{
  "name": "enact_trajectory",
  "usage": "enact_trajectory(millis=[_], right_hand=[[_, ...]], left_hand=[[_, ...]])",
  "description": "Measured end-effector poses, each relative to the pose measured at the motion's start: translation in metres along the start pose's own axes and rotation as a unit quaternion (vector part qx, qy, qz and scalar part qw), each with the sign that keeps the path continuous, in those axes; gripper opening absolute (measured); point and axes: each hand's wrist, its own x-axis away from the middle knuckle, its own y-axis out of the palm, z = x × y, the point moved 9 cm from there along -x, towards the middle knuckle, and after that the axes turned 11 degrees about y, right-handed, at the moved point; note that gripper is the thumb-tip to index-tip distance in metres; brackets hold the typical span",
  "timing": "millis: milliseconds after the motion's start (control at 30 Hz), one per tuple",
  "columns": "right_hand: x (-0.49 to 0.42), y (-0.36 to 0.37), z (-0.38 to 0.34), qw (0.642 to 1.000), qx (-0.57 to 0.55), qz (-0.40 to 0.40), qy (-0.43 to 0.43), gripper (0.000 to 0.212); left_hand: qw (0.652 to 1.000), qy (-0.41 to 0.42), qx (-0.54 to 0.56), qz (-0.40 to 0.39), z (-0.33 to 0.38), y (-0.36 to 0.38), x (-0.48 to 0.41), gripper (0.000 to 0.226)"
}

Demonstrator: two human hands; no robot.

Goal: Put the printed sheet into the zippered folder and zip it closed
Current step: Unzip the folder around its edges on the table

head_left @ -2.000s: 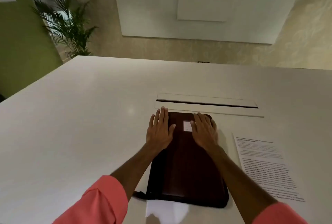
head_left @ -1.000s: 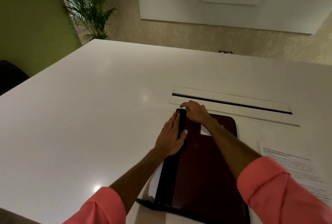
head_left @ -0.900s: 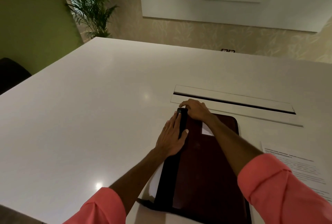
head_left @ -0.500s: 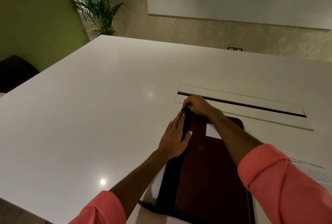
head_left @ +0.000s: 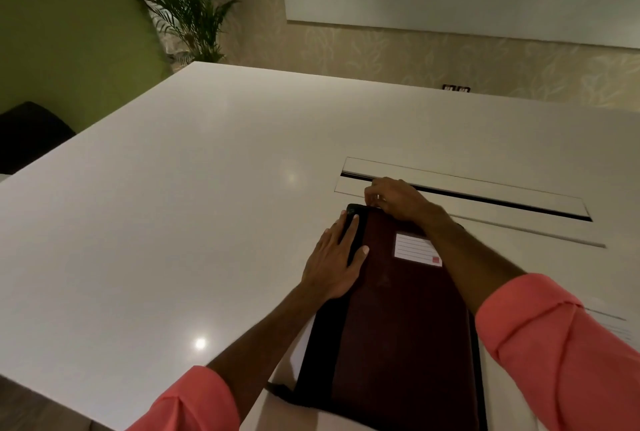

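A dark brown zippered folder with a black spine and a small white label lies flat on the white table in front of me. My left hand rests flat on the folder's left edge, fingers spread along the black spine. My right hand reaches across to the folder's far left corner, fingers pinched there on what looks like the zipper pull. Only a thin strip of the printed sheet shows at the right, behind my right sleeve.
A long cable slot with a flap is set into the table just beyond the folder. A potted palm stands past the table's far left corner. A dark chair sits at the left edge.
Both hands lay flat on the folder's top two seconds ago. My right hand crossed to the far left corner and pinched there, my left slid to the spine. The view has swung left.
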Motion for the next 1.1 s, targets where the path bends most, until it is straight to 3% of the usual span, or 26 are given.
enact_trajectory(millis=[500,1100], right_hand=[[0.069,-0.016,0.09,0.99,0.045,0.05,0.121,0.017],[0.156,-0.007,0.156,0.949,-0.076,0.101,0.289,0.019]], left_hand=[[1.0,0.008,-0.003,-0.001,0.005,-0.004,0.004,0.073],[1.0,-0.004,-0.009,-0.013,0.014,-0.011,0.008,0.071]])
